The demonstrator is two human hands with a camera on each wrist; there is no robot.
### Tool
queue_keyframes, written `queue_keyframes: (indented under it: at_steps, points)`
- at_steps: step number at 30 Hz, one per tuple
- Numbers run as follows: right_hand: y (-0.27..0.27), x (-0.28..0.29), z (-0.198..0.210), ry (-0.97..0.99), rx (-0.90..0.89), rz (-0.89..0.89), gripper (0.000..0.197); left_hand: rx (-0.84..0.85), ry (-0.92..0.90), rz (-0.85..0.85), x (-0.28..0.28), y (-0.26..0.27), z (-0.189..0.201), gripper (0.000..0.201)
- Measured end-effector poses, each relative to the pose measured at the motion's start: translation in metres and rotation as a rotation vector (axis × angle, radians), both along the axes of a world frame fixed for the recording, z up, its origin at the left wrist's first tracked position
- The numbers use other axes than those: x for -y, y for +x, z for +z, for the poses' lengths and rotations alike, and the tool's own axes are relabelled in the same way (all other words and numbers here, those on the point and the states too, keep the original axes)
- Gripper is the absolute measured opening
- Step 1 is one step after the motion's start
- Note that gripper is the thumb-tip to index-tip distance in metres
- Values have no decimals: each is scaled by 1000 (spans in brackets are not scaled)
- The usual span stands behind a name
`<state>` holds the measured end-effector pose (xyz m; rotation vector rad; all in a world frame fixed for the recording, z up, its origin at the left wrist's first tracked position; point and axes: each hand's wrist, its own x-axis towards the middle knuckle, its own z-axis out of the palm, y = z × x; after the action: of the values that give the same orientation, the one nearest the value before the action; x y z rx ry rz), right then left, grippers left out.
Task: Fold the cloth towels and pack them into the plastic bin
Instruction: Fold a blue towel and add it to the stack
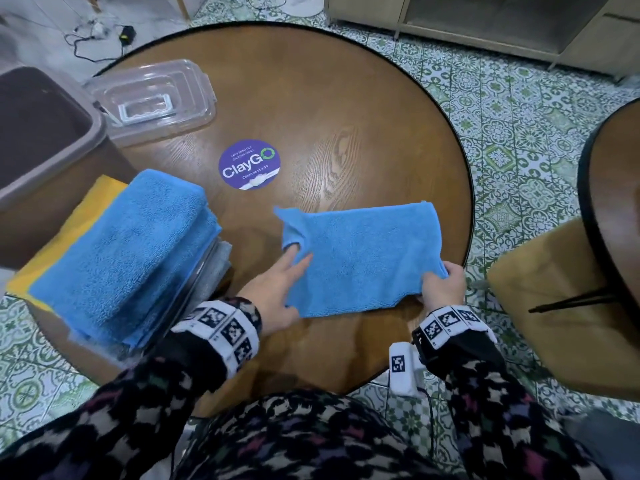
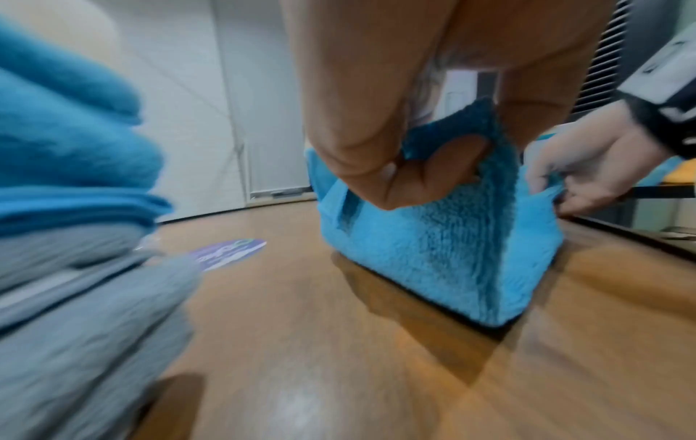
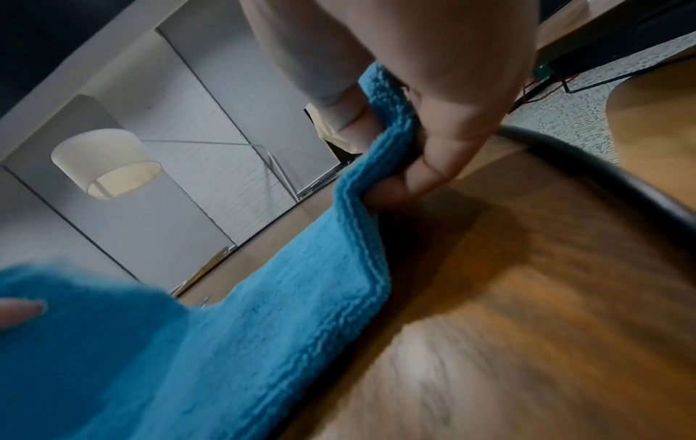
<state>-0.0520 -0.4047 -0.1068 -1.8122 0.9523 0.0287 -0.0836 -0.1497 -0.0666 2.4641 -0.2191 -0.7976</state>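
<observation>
Now, left hand [image 1: 277, 292]: reaches forward, fingers pinch the blue towel [image 1: 360, 258] at its left edge.
Right hand [image 1: 443, 285]: fingers curl round the towel's near right corner.
Towel: partly lifted off the table [image 1: 346, 116].

Right hand [image 3: 433, 119] pinching blue towel [image 3: 226, 342] edge; towel draped on wooden table [image 3: 527, 327]

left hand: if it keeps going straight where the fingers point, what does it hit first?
The left hand already pinches the blue towel, so it meets more of that first. Past its far edge lies bare table; the ClayGo sticker probably sits left of that line.
</observation>
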Motion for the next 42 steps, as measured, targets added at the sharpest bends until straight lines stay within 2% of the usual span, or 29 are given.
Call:
queue_keyframes:
  at_steps: [3, 8, 11, 15, 17, 20, 21, 24, 27, 29, 30, 31, 32, 33, 35, 36, 38, 40, 42]
  points:
    - [-5, -2, -2, 13, -50, 51, 26, -13, 52, -167, 19, -3, 3, 87]
    - [-12, -1, -6, -34, -65, 109, 27, -15, 98, -189, 20, -4, -5, 89]
    - [-14, 3, -7, -41, -76, 109, 33, -34, -88, -7, 7, -2, -16, 98]
    - [-13, 7, -7, -19, -63, 98, 35, 4, -347, 406, -7, 3, -17, 99]
    - [-11, 7, -7, 13, -48, 76, 36, 121, -390, 592, -15, 4, -18, 87]
    - [-4, 3, -6, 74, -20, 27, 29, 280, -335, 788, -25, 14, -14, 38]
    - [-2, 3, -7, 97, -14, 11, 24, 269, -363, 809, -28, 18, -10, 37]
    - [1, 0, -7, 103, -80, 32, 16, 271, -533, 783, -35, 26, 6, 60]
    - [-3, -5, -4, -89, -224, 186, 30, 412, -385, 688, -37, 31, 21, 81]
    - [-11, -12, 1, -342, -141, 255, 47, 492, -250, 592, -32, 32, 28, 82]
    - [-14, -17, 7, -427, -33, 286, 49, 512, -222, 542, -26, 31, 29, 80]
    - [-14, -24, 14, -432, 67, 332, 45, 511, -221, 488, -19, 30, 30, 78]
    - [-10, -32, 18, -315, 140, 380, 38, 493, -229, 433, -10, 28, 30, 78]
    - [-6, -42, 26, -100, 163, 421, 29, 472, -250, 369, -1, 25, 29, 79]
    - [2, -67, 41, 432, 68, 454, 22, 366, -336, 224, 20, 18, 28, 86]
    - [6, -78, 43, 594, 19, 460, 27, 276, -379, 163, 30, 14, 28, 93]
    - [8, -93, 39, 627, 26, 507, 32, 109, -429, 85, 44, 6, 28, 102]
    - [6, -95, 34, 429, 95, 519, 16, 70, -466, 125, 44, 2, 21, 104]
    - [8, -87, 29, 224, 138, 592, 26, 101, -528, 233, 33, 1, 17, 102]
